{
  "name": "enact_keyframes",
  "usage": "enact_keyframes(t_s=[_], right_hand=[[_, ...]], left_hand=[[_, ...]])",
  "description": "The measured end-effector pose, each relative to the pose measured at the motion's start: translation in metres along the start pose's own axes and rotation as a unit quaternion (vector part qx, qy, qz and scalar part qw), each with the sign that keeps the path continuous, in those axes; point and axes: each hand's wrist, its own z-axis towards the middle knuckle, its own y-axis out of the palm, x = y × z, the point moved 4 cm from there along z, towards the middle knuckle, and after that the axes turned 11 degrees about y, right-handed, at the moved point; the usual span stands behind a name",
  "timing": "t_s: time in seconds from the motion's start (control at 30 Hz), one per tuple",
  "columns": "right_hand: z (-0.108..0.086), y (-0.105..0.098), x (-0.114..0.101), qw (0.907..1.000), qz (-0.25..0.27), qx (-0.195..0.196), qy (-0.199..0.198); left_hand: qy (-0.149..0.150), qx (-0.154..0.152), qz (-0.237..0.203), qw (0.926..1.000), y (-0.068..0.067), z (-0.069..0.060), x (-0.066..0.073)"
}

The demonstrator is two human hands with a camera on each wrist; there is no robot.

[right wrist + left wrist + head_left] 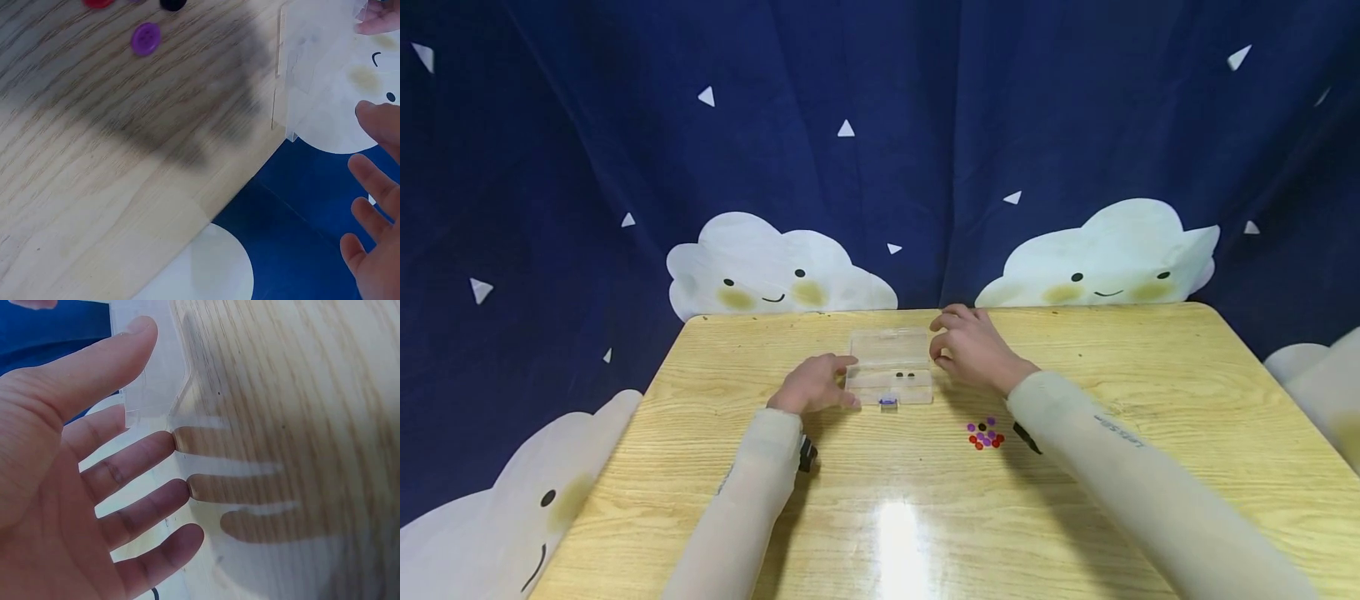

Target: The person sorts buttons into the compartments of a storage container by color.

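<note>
A clear plastic box with a blue latch lies on the table, its lid raised at the back. Two small black pieces are in it. The left hand is at the box's left side, thumb and fingers spread; in the left wrist view the hand has its thumb over the clear plastic. Beside the lid's right edge hovers the right hand, fingers loosely bent and holding nothing; in the right wrist view the hand is apart from the box.
Several red, purple and black buttons lie on the table right of the box, near the right forearm. In the right wrist view a purple button shows. A dark blue curtain with clouds hangs behind the table's back edge.
</note>
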Motion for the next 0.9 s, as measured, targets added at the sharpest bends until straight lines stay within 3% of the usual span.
enact_keyframes(t_s=[0.2, 0.63, 0.9], right_hand=[[0.007, 0.0, -0.004, 0.9999, -0.011, -0.005, 0.012], [0.019, 0.013, -0.014, 0.9965, 0.008, -0.06, 0.058], [0.021, 0.018, -0.018, 0.9949, 0.018, -0.073, 0.068]], left_hand=[[0.014, 0.005, 0.0, 0.9999, -0.001, 0.001, 0.003], [-0.001, 0.001, 0.001, 1.0, 0.001, -0.003, -0.001], [-0.001, 0.002, -0.01, 1.0, 0.0, -0.004, 0.001]])
